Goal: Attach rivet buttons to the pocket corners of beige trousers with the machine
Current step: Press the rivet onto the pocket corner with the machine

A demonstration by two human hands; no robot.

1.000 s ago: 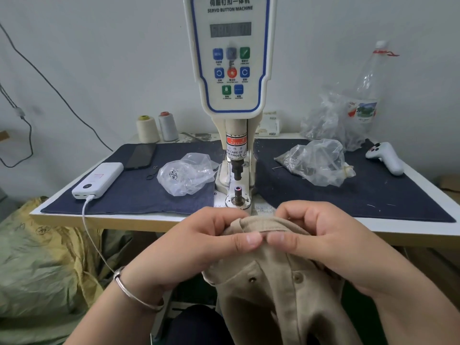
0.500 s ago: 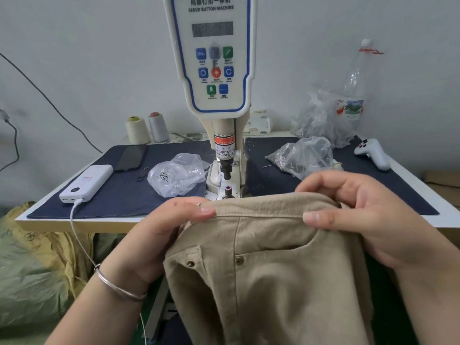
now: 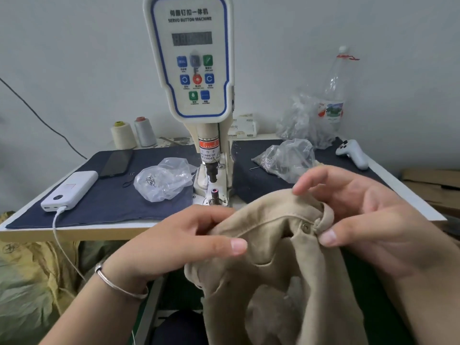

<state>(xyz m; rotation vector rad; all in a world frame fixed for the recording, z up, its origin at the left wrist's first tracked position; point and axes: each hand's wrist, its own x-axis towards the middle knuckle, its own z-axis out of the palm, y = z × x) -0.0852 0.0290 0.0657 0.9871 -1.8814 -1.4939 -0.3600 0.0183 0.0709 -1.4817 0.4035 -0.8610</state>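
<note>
The left hand [image 3: 174,242] pinches the top edge of the beige trousers [image 3: 268,265] between thumb and fingers. The right hand [image 3: 361,220] holds the same edge further along, with its thumb pressed on a bunched fold and its fingers curled over the cloth. A small round rivet button [image 3: 305,227] sits on the trousers just beside that thumb. The trousers hang down in front of the tabletop [image 3: 74,232], below the machine [image 3: 196,70]. The machine stands in the middle of the tabletop, on a dark blue cloth [image 3: 99,202]. A clear plastic bag [image 3: 164,180] lies left of the machine and another bag [image 3: 286,158] lies right of it. A white power bank [image 3: 69,190] with a cable and a black phone [image 3: 117,163] lie on the far left. Two thread spools [image 3: 132,133] stand at the back.
</note>
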